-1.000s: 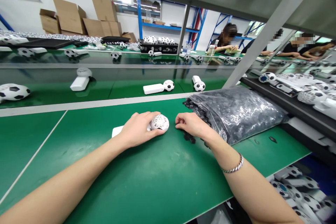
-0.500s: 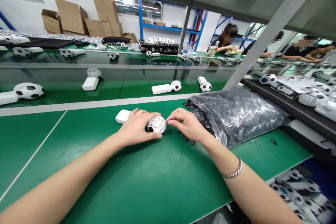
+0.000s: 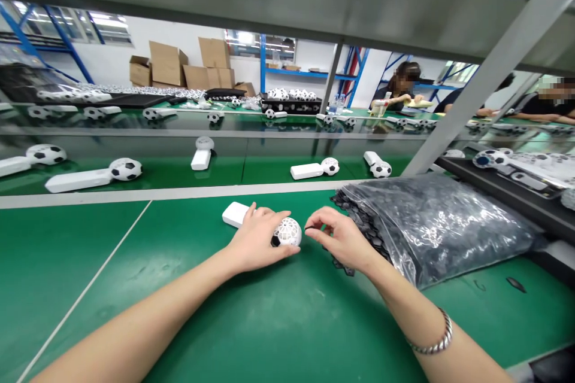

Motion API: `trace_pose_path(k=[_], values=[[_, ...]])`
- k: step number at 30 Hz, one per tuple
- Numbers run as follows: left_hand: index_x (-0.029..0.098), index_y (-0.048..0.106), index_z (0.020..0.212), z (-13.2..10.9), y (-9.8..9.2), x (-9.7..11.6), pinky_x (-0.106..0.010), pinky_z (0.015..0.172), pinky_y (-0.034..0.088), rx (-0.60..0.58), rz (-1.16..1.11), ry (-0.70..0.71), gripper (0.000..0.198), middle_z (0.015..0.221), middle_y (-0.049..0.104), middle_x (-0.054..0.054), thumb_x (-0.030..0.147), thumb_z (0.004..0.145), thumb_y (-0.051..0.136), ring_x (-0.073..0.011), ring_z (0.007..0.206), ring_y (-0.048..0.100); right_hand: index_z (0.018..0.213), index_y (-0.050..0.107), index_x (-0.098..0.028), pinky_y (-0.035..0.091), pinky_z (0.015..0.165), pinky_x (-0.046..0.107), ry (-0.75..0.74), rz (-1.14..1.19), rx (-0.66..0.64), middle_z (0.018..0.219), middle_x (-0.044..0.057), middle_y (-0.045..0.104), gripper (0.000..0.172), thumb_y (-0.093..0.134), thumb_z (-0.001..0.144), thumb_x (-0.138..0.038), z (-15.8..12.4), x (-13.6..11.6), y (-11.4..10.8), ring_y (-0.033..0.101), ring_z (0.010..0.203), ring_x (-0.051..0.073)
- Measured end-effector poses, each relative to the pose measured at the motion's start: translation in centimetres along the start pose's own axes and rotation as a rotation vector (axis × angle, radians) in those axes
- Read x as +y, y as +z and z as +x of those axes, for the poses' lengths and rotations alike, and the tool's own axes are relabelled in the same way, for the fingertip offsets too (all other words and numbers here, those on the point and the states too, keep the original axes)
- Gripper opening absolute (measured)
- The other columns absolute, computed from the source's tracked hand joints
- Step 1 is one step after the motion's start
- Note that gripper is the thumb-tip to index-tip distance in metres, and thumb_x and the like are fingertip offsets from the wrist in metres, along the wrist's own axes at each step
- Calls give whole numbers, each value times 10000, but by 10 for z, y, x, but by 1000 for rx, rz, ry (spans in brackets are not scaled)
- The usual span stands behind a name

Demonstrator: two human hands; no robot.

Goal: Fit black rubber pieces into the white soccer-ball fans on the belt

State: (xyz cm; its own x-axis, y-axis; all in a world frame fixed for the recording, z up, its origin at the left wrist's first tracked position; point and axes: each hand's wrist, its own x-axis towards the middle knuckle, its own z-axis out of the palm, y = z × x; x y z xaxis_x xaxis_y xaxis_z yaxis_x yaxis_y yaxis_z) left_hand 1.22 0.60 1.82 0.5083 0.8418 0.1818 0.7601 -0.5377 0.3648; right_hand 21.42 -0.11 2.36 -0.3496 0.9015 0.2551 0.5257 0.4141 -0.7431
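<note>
A white handheld fan (image 3: 290, 231) with a football-patterned round head lies on the green work surface. My left hand (image 3: 259, 240) is closed around it, thumb and fingers on either side of the head, and its white handle sticks out behind. Just right of the head, my right hand (image 3: 340, 238) pinches a small thin black piece (image 3: 309, 228) between thumb and forefinger, a little apart from the fan. Beside that hand, many flat black pieces (image 3: 366, 227) spill from the mouth of a clear plastic bag (image 3: 453, 230).
Across a pale rail, similar fans (image 3: 308, 171) lie on a green conveyor. A black tray (image 3: 536, 176) of fans stands at right. A slanted metal post (image 3: 471, 87) rises behind the bag. One loose black piece (image 3: 516, 285) lies front right. People work farther back.
The view has swung left and up, so everything sits farther right and lower. My right fingertips are slightly farther from the fan head, and the black piece between them now shows.
</note>
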Motion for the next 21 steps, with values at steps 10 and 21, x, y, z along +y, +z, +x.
trace_pose_path(k=[10,21], values=[[214,451,1230,2,-1,-3,-555,1028,133,-23,-9,23,683,1145,570,-74,619,683,517,-287,1115,433,776,640,-197,439,715,248,-45,85,-110,798,6,629,78,563,764,-202,-1,-3,4,565,759,125],[220,481,1205,3,2,-2,-534,1026,151,11,-14,-22,661,1095,593,-58,597,666,542,-276,1076,451,723,534,-169,409,623,225,28,299,-59,722,-19,519,94,615,707,-215,3,7,24,482,655,91]])
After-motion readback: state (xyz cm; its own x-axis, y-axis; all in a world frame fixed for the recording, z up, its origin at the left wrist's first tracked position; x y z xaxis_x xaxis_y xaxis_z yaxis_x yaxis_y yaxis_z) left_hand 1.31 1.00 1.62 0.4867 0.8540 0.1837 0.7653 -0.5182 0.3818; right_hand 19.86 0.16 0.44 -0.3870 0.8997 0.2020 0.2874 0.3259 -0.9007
